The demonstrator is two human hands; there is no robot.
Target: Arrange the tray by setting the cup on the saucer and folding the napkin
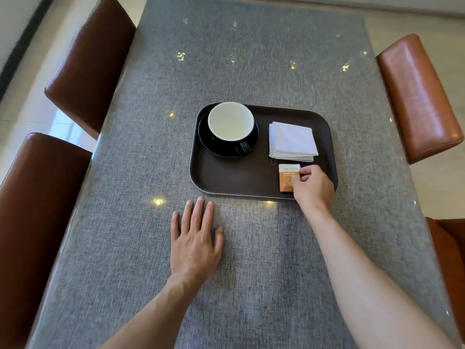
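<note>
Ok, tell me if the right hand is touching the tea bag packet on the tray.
Touching. The head view shows the right hand with its fingertips on the right edge of the tea bag packet, which lies on the tray.

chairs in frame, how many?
4: two on the left, far and near; two on the right, far and near, the latter mostly cut off.

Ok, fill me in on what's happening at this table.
A person is setting up a dark tray on a grey table. The cup already sits on its black saucer at the tray's far left, and the white napkin lies folded to the right of it. The right hand pinches a small orange and white tea packet at the tray's near right corner. The left hand rests flat on the table, just in front of the tray.
</note>
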